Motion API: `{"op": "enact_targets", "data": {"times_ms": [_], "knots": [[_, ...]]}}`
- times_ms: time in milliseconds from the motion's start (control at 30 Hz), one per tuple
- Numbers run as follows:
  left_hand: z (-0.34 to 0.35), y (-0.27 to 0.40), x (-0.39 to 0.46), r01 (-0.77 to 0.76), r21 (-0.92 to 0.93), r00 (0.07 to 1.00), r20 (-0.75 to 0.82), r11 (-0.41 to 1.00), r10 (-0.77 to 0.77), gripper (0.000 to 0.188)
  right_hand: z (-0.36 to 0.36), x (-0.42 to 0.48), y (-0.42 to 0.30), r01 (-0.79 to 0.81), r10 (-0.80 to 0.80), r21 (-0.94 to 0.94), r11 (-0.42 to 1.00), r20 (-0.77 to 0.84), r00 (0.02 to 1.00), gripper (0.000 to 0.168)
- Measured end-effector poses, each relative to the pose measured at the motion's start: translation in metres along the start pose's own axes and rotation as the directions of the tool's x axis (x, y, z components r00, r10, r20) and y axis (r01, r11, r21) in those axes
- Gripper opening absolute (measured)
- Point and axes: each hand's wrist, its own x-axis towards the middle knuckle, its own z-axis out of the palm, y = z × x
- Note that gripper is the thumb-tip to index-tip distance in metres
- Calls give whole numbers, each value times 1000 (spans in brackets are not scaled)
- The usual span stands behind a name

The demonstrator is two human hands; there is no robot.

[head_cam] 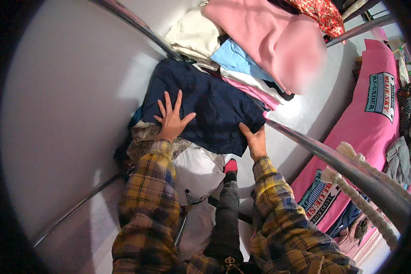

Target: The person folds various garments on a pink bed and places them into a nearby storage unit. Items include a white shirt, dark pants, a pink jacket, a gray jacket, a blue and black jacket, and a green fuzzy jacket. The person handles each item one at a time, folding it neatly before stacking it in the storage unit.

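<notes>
A dark navy folded garment lies spread before me, on top of other clothes. My left hand rests flat on its left part with the fingers spread. At its right edge is my right hand, thumb on top and the fingers hidden beneath the cloth. Under the near side of the navy garment show a brown patterned cloth and a white garment with a dark print. Just beyond it lies a pile with a pink garment, a light blue one and a cream one.
Metal rails run at the upper left and right. Pale rope hangs by the right rail. Beyond it lies a large pink cloth with printed patches, near more clothes. A pale wall stands on the left.
</notes>
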Motion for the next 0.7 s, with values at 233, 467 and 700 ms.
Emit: {"op": "enact_targets", "data": {"times_ms": [233,467,700], "knots": [[18,-15,28,5,73,996,86,997,-12,85,-7,33,38,-95,93,90,991,26,995,43],[15,-4,18,61,101,993,99,993,-71,85,-37,3,41,-215,219,69,974,-61,974,60],[4,16,-39,-32,52,889,-455,998,52,53,-145,-107,86,-373,378,-181,910,-10,926,56]]}}
